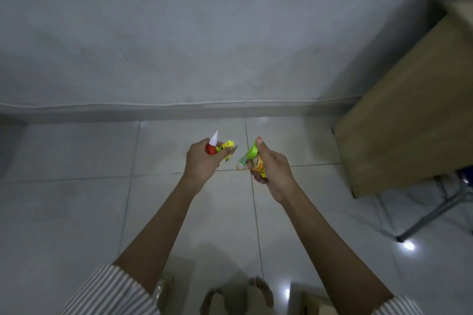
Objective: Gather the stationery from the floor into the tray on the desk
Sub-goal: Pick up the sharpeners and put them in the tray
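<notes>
My left hand grips a glue bottle with a red cap and white pointed tip together with a small yellow item. In my right hand I hold a green tape dispenser, a small bottle with a green cap and a yellow-orange packet. Both hands are raised above the tiled floor, close to each other. The wooden desk stands at the right. The tray is not in view.
A grey wall with a low skirting runs across ahead. Metal legs show under the desk at the right. My bare feet stand on the white tiles, with cardboard pieces beside them.
</notes>
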